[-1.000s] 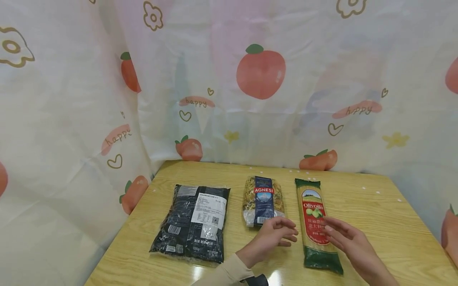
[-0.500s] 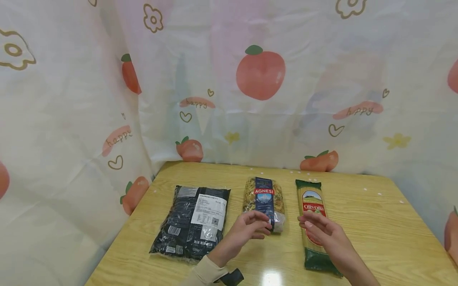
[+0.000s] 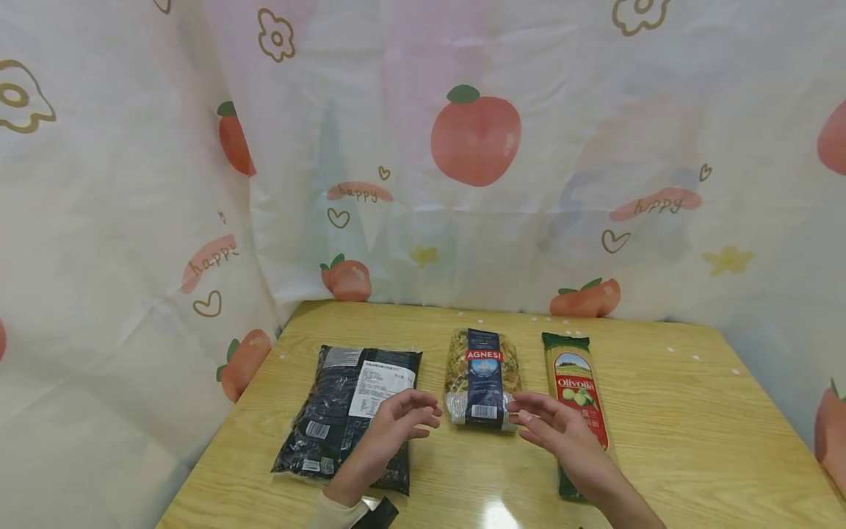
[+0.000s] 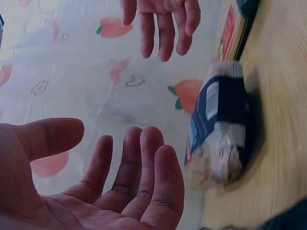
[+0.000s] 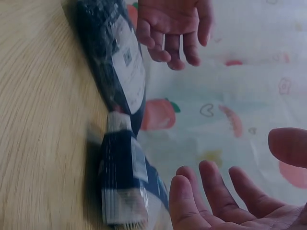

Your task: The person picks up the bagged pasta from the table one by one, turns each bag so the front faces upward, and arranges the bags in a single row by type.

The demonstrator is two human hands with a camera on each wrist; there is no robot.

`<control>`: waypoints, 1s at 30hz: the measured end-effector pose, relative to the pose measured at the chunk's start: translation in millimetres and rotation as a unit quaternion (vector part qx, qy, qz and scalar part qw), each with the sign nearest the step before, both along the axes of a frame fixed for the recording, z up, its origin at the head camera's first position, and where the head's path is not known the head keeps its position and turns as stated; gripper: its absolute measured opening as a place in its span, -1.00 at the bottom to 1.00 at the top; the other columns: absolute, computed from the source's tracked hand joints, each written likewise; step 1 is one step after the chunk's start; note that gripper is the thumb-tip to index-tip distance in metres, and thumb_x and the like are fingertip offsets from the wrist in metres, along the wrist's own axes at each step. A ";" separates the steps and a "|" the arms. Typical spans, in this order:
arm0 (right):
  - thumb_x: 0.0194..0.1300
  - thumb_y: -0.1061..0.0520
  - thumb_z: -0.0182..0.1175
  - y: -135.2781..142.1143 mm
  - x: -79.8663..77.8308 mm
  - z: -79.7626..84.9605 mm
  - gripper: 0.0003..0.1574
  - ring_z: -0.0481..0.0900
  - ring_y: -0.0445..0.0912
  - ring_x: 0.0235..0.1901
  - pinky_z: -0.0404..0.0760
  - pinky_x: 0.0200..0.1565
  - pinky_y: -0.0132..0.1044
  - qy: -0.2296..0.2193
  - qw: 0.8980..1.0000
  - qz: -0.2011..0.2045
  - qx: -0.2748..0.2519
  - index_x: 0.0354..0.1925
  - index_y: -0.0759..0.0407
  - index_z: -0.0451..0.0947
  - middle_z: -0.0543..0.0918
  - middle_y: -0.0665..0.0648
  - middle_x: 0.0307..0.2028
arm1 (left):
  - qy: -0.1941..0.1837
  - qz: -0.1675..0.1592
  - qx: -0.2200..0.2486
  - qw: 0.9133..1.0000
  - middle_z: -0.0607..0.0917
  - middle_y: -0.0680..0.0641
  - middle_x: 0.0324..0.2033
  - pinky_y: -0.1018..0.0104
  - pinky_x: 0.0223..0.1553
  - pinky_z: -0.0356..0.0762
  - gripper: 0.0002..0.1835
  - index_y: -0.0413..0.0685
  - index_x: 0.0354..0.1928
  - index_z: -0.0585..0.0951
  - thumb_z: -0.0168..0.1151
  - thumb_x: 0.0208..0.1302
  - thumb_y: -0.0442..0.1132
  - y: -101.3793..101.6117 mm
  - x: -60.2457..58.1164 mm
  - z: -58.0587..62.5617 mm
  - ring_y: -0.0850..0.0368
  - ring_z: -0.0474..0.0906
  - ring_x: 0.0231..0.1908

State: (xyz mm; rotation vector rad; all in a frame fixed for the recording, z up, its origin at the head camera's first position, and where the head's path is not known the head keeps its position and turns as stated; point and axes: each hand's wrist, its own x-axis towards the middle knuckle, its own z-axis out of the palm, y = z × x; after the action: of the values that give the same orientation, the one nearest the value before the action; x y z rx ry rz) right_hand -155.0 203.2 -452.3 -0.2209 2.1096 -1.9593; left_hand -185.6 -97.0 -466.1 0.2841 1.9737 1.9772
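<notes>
Three packs lie in a row. On the left is a black plastic bag (image 3: 317,411) with a white label, in the middle a clear bag of pasta (image 3: 485,375) with a blue AGNESI band, and on the right a long green-ended pack of Olivoila spaghetti (image 3: 573,367). My left hand (image 3: 390,433), fingers loosely bent and holding nothing, overlaps the black bag's right side in the head view. My right hand (image 3: 568,444) covers the lower spaghetti pack there, its fingertips at the AGNESI bag's lower right corner. Both wrist views show the palms facing each other, with nothing in either hand.
The packs lie on a light wooden table (image 3: 687,419). Behind and to the left hangs a white curtain (image 3: 410,132) printed with fruit and hearts. Small white specks dot the table's back part.
Both hands have moved left: my left one from below the AGNESI bag to over the black bag, my right one from the spaghetti pack's right side across it. The packs stay put.
</notes>
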 end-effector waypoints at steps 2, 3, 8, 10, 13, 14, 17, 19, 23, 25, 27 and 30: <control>0.62 -0.01 0.06 -8.8 -1.0 1.5 -0.25 0.65 -0.31 0.15 0.66 0.26 -0.18 -0.003 1.000 0.011 -0.005 0.51 0.41 0.17 0.52 0.31 0.36 | -0.002 0.012 -0.003 1.000 0.73 -0.13 0.06 -0.03 0.19 0.65 -0.60 -0.20 0.21 0.56 0.20 0.51 -0.08 -9.7 0.2 1.8 0.17 0.69 -0.04; 0.61 -0.01 0.07 -13.3 -1.4 1.8 -0.25 0.65 -0.29 0.16 0.65 0.28 -0.16 -0.007 1.000 0.014 -0.006 0.51 0.40 0.17 0.50 0.34 0.37 | -0.003 0.018 -0.005 1.000 0.72 -0.12 0.06 -0.03 0.19 0.64 -0.60 -0.20 0.20 0.56 0.20 0.51 -0.07 -14.5 0.5 2.4 0.16 0.69 -0.03; 0.60 0.00 0.08 -34.0 -4.5 -0.3 -0.28 0.64 -0.18 0.18 0.64 0.29 -0.09 -0.010 0.999 0.034 -0.016 0.49 0.38 0.22 0.52 0.34 0.34 | -0.005 0.060 -0.010 0.998 0.72 -0.12 0.04 0.02 0.19 0.65 -0.55 -0.28 0.20 0.54 0.22 0.49 -0.07 -37.5 2.5 5.4 0.10 0.69 0.02; 0.60 0.00 0.09 -42.2 -6.3 -2.3 -0.29 0.63 -0.10 0.21 0.63 0.30 -0.05 -0.010 0.999 0.044 -0.022 0.47 0.40 0.23 0.52 0.35 0.33 | -0.001 0.081 -0.010 0.997 0.72 -0.13 0.04 0.04 0.18 0.66 -0.55 -0.32 0.21 0.52 0.22 0.50 -0.10 -46.3 3.5 6.5 0.08 0.69 0.03; 0.59 0.00 0.09 -54.7 -8.4 -5.5 -0.28 0.58 0.06 0.29 0.61 0.32 0.02 -0.016 0.998 0.056 -0.031 0.48 0.41 0.22 0.49 0.41 0.35 | 0.005 0.114 -0.015 0.993 0.71 -0.13 0.03 0.06 0.18 0.66 -0.59 -0.34 0.20 0.53 0.20 0.50 -0.17 -58.8 5.2 7.8 0.06 0.68 0.03; 0.59 -0.01 0.09 -58.9 -8.9 -6.7 -0.27 0.57 0.09 0.30 0.60 0.33 0.03 -0.021 0.997 0.059 -0.033 0.48 0.41 0.22 0.49 0.41 0.35 | 0.006 0.126 -0.018 0.992 0.71 -0.12 0.03 0.07 0.17 0.67 -0.61 -0.33 0.20 0.53 0.19 0.51 -0.18 -62.6 5.6 8.1 0.06 0.68 0.04; 0.60 -0.02 0.08 -70.4 -9.7 -11.4 -0.26 0.58 0.09 0.28 0.59 0.33 0.05 -0.037 0.996 0.066 -0.040 0.48 0.41 0.21 0.48 0.41 0.36 | 0.015 0.159 -0.033 0.987 0.69 -0.14 0.05 0.08 0.16 0.66 -0.66 -0.30 0.19 0.56 0.17 0.52 -0.23 -73.8 6.7 8.6 0.04 0.67 0.05; 0.60 -0.03 0.09 -77.2 -10.2 -14.9 -0.25 0.60 0.04 0.23 0.60 0.32 0.04 -0.046 0.996 0.069 -0.041 0.48 0.42 0.21 0.48 0.41 0.36 | 0.020 0.182 -0.047 0.982 0.69 -0.16 0.08 0.08 0.17 0.65 -0.69 -0.27 0.17 0.58 0.15 0.52 -0.25 -81.2 7.2 8.8 0.05 0.66 0.06; 0.59 -0.03 0.09 -87.3 -11.9 -23.0 -0.24 0.60 0.00 0.19 0.61 0.31 0.04 -0.063 0.994 0.076 -0.045 0.47 0.44 0.20 0.45 0.45 0.38 | 0.025 0.215 -0.080 0.973 0.65 -0.21 0.17 0.03 0.26 0.60 -0.67 -0.27 0.20 0.57 0.14 0.54 -0.23 -99.0 7.9 8.1 0.13 0.62 0.10; 0.59 -0.02 0.09 -91.4 -12.3 -26.2 -0.24 0.60 0.01 0.19 0.61 0.30 0.06 -0.069 0.994 0.075 -0.046 0.47 0.45 0.20 0.43 0.47 0.39 | 0.024 0.227 -0.100 0.969 0.62 -0.21 0.21 0.01 0.30 0.56 -0.63 -0.26 0.24 0.55 0.13 0.56 -0.18 -109.0 7.3 6.4 0.22 0.58 0.10; 0.58 -0.01 0.10 -94.7 -12.9 -29.9 -0.24 0.60 0.02 0.19 0.62 0.30 0.07 -0.073 0.993 0.074 -0.049 0.47 0.46 0.19 0.40 0.49 0.41 | 0.023 0.238 -0.117 0.964 0.59 -0.22 0.25 -0.03 0.34 0.51 -0.60 -0.27 0.27 0.54 0.13 0.56 -0.16 -118.7 5.8 3.4 0.27 0.55 0.09; 0.57 0.00 0.11 -99.6 -13.3 -34.9 -0.23 0.60 0.08 0.21 0.61 0.29 0.09 -0.074 0.994 0.068 -0.050 0.46 0.48 0.19 0.38 0.52 0.41 | 0.018 0.251 -0.136 0.958 0.56 -0.24 0.29 -0.09 0.38 0.46 -0.56 -0.29 0.30 0.51 0.11 0.58 -0.14 -131.0 3.5 -1.8 0.35 0.50 0.07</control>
State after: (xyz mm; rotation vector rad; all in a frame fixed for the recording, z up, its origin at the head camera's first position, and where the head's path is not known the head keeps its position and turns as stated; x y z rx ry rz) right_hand -168.3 103.6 -487.2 -0.2242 1.8574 -1.9397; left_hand -182.0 -227.9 -467.9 -0.2795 2.4934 1.9373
